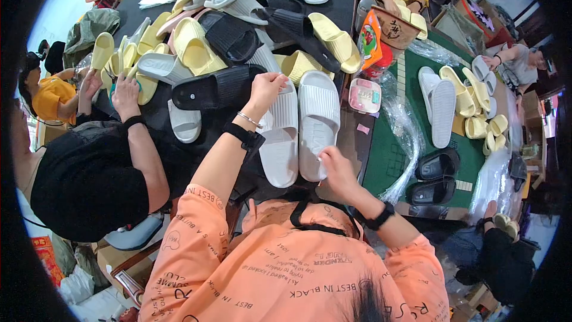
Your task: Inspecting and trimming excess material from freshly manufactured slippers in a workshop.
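Note:
Two grey slides lie side by side in front of me, toes away from me: the left grey slide [279,155] and the right grey slide [320,110]. My left hand [268,91] is over the strap of the left one, its fingertips pinched together; whether anything is between them is hidden. At the heel of the right slide, my right hand [339,170] has its fingers closed by the footbed edge. A small whitish patch shows under those fingers, too unclear to name. A black slide [199,90] lies crosswise just left of my left hand.
Beyond my hands lies a heap of yellow, black and grey slides, including a yellow slide [193,45]. A pink-lidded tub [364,95] stands to the right. More slides and clear plastic bags [400,137] lie on the green table [387,164]. Co-workers sit around, one close at left.

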A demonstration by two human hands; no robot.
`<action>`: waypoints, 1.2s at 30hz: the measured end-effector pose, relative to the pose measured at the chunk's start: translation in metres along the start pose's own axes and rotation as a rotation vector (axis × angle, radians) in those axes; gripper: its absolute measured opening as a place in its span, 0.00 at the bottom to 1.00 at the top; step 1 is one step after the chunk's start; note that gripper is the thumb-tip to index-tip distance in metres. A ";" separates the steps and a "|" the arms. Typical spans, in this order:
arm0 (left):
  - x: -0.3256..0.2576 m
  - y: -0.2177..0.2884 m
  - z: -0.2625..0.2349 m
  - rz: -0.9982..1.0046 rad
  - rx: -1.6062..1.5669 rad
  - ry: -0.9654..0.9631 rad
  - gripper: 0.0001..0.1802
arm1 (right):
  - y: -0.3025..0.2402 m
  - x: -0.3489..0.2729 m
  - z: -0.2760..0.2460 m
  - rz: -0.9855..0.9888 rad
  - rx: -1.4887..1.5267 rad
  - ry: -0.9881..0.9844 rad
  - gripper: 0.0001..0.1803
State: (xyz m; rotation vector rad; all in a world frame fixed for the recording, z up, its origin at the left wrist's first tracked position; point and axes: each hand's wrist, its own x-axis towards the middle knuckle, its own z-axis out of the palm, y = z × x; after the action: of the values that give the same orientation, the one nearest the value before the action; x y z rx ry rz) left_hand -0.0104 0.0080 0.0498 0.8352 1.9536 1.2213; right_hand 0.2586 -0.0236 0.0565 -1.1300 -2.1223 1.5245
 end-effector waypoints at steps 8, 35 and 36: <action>-0.002 0.020 0.028 0.144 0.139 -0.068 0.13 | 0.000 -0.012 -0.036 -0.499 -0.583 0.118 0.05; 0.019 0.001 0.047 0.234 0.254 -0.232 0.13 | 0.023 0.075 0.036 -0.478 -0.271 0.235 0.11; 0.018 0.001 0.047 0.232 0.255 -0.231 0.13 | 0.024 0.074 0.037 -0.477 -0.270 0.233 0.11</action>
State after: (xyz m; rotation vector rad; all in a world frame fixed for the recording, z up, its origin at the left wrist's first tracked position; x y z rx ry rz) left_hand 0.0175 0.0459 0.0316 1.3033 1.8831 0.9612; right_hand 0.1975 0.0095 0.0053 -0.7502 -2.2617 0.8738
